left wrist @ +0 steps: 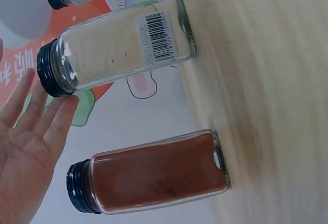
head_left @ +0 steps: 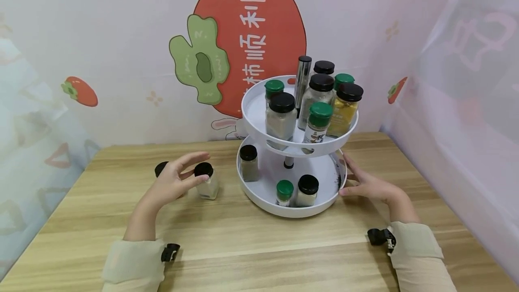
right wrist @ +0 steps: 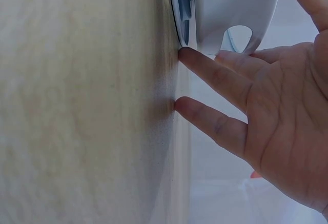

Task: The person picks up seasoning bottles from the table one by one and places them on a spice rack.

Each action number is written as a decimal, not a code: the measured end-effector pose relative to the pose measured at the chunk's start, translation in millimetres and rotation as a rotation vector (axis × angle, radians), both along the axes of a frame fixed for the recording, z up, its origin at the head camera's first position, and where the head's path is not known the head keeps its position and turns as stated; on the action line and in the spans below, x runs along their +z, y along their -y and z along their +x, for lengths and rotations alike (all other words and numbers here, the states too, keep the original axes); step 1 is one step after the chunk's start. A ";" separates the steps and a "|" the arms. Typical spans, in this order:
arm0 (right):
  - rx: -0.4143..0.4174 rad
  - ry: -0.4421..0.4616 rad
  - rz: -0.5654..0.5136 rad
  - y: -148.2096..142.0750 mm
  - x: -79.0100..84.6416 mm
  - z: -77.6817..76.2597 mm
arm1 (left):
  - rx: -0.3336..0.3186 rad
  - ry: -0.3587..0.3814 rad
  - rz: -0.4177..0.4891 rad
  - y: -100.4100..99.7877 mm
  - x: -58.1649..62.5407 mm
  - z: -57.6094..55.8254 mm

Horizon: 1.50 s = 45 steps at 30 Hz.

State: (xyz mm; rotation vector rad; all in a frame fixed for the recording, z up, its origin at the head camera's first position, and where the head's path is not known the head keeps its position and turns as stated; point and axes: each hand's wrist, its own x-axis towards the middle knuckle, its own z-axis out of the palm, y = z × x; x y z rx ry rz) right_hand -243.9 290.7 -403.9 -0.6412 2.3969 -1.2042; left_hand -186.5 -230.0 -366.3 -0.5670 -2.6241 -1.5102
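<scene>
My left hand (head_left: 172, 181) is beside a square glass jar (head_left: 208, 188) of pale powder with a black lid, standing upright on the table. Its fingers reach out near the lid, thumb apart from the other fingers; the left wrist view shows them fairly straight, fingertips at the lid's edge. A second jar (left wrist: 159, 172) of red-brown powder stands close by, mostly hidden behind that hand in the head view. My right hand (head_left: 371, 186) rests at the right side of a white two-tier rack's lower tray (head_left: 292, 212), fingers spread and extended, fingertips touching its wall.
The upper tray (head_left: 255, 123) carries several jars with black or green lids around a metal post (head_left: 302, 80). On the lower tray are a dark-lidded jar (head_left: 249, 166), a green-lidded bottle (head_left: 284, 190) and another black-lidded jar (head_left: 307, 189). A printed cloth (head_left: 134, 35) hangs behind the table.
</scene>
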 end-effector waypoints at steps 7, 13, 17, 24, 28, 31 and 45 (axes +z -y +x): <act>0.002 -0.012 0.006 -0.8 0.6 1.2 | -0.050 0.062 0.004 2.4 -6.7 -2.3; 0.006 -0.019 0.006 -0.5 1.2 1.2 | -0.047 0.099 -0.008 5.4 -11.1 -3.6; 0.004 -0.025 0.009 -0.2 2.5 1.5 | -0.058 0.112 -0.031 7.3 -13.7 -6.0; 0.012 -0.033 0.002 0.3 3.4 0.4 | -0.082 0.105 -0.046 10.6 -15.9 -9.3; 0.011 -0.032 0.001 0.1 2.6 0.2 | -0.093 0.095 -0.047 11.8 -17.2 -10.0; 0.012 -0.031 0.006 0.2 1.6 0.7 | -0.097 0.089 -0.058 12.1 -18.5 -10.4; 0.009 -0.017 0.003 1.1 0.5 0.8 | -0.046 0.009 -0.183 7.4 -18.6 -8.8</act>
